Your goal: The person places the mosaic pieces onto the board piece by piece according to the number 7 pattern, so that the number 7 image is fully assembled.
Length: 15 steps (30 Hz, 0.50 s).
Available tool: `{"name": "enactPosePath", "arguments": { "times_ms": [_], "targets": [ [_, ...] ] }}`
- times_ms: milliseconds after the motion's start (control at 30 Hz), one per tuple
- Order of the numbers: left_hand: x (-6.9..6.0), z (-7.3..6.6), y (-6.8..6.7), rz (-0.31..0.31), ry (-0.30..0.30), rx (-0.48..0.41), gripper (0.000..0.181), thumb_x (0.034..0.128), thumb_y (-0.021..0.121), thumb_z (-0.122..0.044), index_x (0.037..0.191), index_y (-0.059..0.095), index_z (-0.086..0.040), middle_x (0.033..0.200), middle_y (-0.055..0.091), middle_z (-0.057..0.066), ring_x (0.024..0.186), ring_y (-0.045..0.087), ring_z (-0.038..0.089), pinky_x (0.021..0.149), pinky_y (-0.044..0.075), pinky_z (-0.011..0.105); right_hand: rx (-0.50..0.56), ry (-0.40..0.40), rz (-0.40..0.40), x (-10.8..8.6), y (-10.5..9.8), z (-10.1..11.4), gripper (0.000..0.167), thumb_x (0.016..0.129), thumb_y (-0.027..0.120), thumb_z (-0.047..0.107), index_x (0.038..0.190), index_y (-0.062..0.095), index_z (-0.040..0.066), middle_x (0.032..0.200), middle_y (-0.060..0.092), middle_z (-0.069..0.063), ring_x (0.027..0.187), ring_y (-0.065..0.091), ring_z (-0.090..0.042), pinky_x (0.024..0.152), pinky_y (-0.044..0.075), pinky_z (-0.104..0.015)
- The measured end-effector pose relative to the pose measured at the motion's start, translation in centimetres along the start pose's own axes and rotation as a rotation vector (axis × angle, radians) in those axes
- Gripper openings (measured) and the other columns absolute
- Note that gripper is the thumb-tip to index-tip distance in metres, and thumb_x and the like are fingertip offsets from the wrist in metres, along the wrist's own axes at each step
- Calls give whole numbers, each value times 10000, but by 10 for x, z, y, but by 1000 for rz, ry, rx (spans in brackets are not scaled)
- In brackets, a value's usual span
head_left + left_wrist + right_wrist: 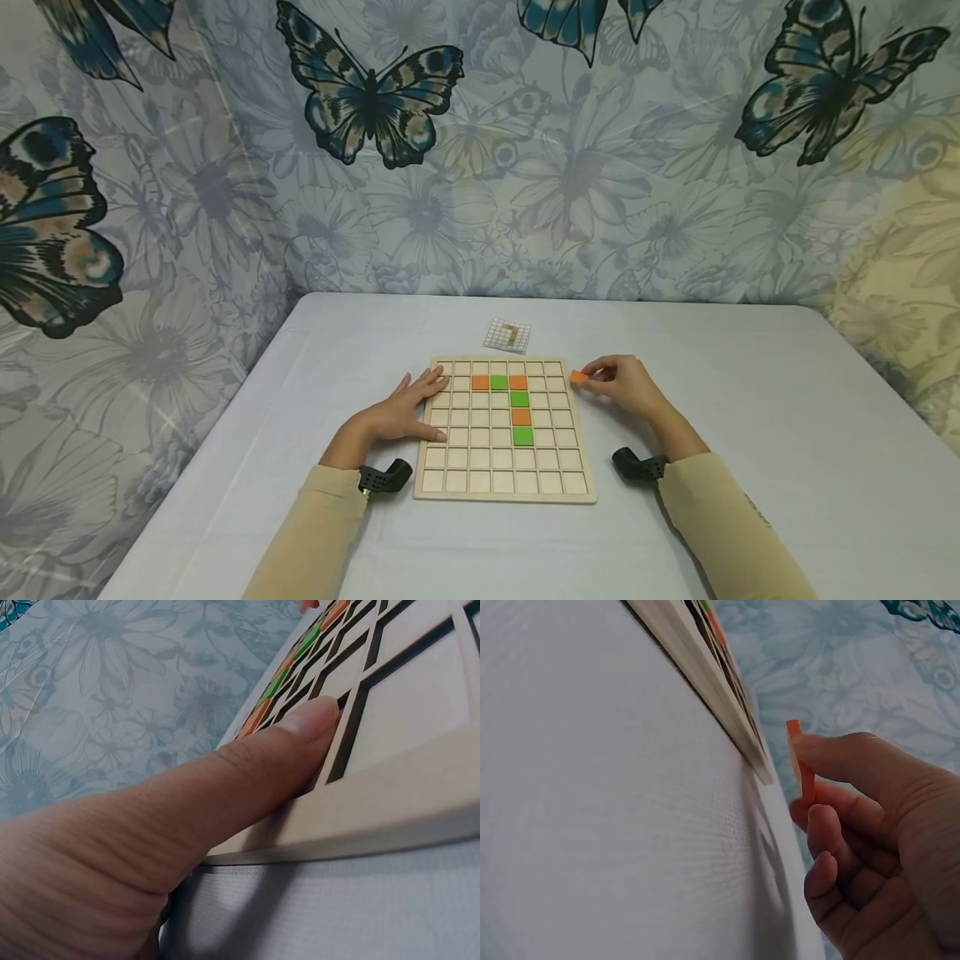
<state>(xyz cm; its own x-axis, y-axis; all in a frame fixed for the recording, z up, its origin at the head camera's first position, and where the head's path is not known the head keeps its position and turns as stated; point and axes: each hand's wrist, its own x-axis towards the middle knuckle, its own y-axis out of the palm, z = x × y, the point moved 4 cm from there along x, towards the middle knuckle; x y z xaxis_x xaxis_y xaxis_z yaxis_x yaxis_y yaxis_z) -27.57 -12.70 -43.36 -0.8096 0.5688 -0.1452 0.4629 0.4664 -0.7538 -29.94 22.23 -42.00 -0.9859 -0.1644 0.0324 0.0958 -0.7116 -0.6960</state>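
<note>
A pale wooden grid board (480,482) lies on the table, with orange tiles (521,417) and green tiles (522,436) set in some of its squares. They form a short row near the top and a column running down from its right end. My left hand (393,415) rests on the board's left edge, fingers spread; its thumb (262,754) lies across the frame in the left wrist view. Just off the board's upper right edge, my right hand (630,387) pinches an orange tile (802,765) between thumb and fingers, raised above the cloth.
Behind the board lies a small card (507,335) printed with a grid and a coloured pattern. A white cloth covers the table (300,342). Butterfly-printed fabric (525,233) hangs behind it. Black bands sit on both wrists.
</note>
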Motion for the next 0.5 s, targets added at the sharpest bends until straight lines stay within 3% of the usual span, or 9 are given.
{"name": "enactPosePath", "arguments": {
  "times_ms": [233, 500],
  "targets": [
    [-1, 1, 1, -2, -18, -20, 990, 724, 778, -395, 1496, 211, -145, 1589, 18, 18, 1458, -68, 266, 1175, -106, 489, 42, 5, 68, -5, 1, 19, 309, 798, 737, 222, 1010, 690, 2, 785, 656, -75, 650, 555, -153, 516, 447, -245],
    [-1, -1, 0, -4, -18, -24, 991, 722, 779, -396, 1495, 215, -139, 1589, 22, 20, 1460, -61, 260, 1175, -103, 490, 15, -67, 112, -14, 9, 42, 235, 774, 750, 173, 943, 698, 18, 761, 619, -54, 655, 499, -149, 496, 400, -226]
  ]
}}
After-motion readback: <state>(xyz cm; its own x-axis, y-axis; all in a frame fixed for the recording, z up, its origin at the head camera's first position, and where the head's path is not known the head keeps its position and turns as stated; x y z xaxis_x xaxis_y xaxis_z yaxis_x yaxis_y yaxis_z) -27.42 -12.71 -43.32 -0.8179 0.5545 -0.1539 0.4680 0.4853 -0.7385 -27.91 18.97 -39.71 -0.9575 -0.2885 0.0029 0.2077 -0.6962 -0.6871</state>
